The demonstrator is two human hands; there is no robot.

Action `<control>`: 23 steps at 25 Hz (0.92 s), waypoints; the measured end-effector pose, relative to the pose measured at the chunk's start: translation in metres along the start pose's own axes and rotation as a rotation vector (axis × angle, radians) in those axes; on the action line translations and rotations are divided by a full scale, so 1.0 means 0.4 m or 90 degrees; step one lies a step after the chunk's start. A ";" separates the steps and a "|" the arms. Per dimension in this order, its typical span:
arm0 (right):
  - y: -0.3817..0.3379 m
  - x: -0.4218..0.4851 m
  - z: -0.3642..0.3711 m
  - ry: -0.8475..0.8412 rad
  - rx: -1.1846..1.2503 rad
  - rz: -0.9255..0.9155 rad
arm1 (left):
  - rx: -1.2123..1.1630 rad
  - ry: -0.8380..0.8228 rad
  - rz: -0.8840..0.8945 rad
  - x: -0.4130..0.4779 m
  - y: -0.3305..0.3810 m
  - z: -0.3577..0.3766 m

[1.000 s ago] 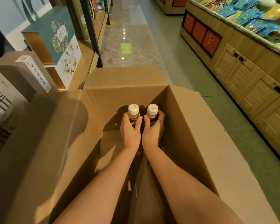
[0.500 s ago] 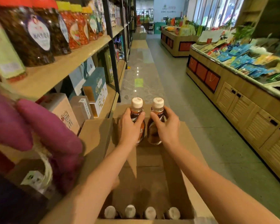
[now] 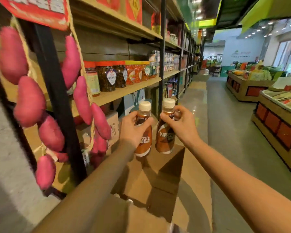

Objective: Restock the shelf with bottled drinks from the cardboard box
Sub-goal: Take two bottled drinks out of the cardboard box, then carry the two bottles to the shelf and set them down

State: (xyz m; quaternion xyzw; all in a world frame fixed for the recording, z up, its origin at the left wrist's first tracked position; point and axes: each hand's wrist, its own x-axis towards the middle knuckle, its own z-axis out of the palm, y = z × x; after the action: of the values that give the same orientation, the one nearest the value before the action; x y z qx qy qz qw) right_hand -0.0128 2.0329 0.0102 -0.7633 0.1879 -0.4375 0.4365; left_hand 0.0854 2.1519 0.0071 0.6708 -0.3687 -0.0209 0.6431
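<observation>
My left hand (image 3: 133, 130) grips a brown coffee bottle (image 3: 144, 142) with a cream cap by its neck. My right hand (image 3: 181, 125) holds a second brown coffee bottle (image 3: 165, 140) the same way, right beside the first. Both bottles hang upright above the open cardboard box (image 3: 165, 170) on the floor. A few white caps of other bottles (image 3: 129, 201) show low inside the box. The wooden shelf (image 3: 124, 91) stands to the left, its middle board at about the height of the bottle caps.
Several jars (image 3: 112, 76) with red and yellow lids line the middle shelf board. Pink sweet-potato decorations (image 3: 30, 101) hang on a black post (image 3: 55, 98) at near left. Cartons (image 3: 113, 125) sit on the lower shelf. An aisle (image 3: 225, 132) and wooden display counters (image 3: 275, 130) lie to the right.
Both hands have lifted the two bottles up out of the box. My view has risen from the box to the shelf and aisle.
</observation>
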 end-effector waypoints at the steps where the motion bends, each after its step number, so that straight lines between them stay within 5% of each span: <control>1: -0.018 -0.020 -0.010 -0.034 0.018 -0.017 | 0.009 0.044 -0.003 -0.048 0.022 -0.008; 13: -0.368 -0.548 0.021 -0.376 0.239 -0.084 | 0.183 0.433 -0.072 -0.780 0.352 -0.279; 23: -0.866 -1.248 0.124 -0.626 0.388 -0.176 | 0.303 0.711 -0.150 -1.527 0.692 -0.646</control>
State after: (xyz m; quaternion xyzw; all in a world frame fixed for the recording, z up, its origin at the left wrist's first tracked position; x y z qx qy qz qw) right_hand -0.2773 2.5815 0.0346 -0.7342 -0.2720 -0.1195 0.6106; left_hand -0.3584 2.7169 0.0220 0.7417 0.1054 0.3454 0.5652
